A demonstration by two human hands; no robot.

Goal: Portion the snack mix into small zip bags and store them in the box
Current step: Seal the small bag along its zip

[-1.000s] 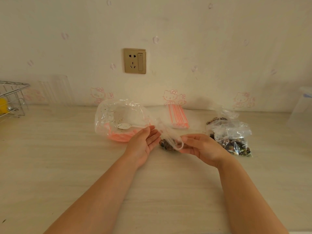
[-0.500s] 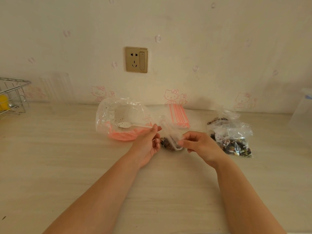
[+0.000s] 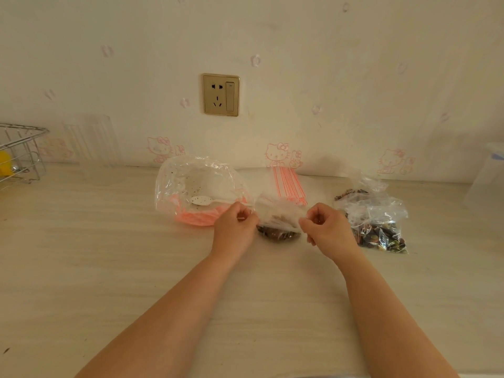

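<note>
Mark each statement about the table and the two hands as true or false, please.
1. Both hands pinch the small clear zip bag holding brown snack mix: left hand, right hand. True.
2. The white plastic spoon lies in the right hand. False: it rests in the large clear bag over the pink bowl.
3. The stack of red-striped zip bags lies behind the hands. True.
4. The gold wall socket has a plug in it. False: nothing is plugged in.

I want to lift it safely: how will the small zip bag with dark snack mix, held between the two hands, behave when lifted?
The small zip bag is probably floppy: its thin film crumples between the left hand and right hand. The dark mix sits at the bottom, so it will likely sag and swing. It seems light, given the small portion.
</note>
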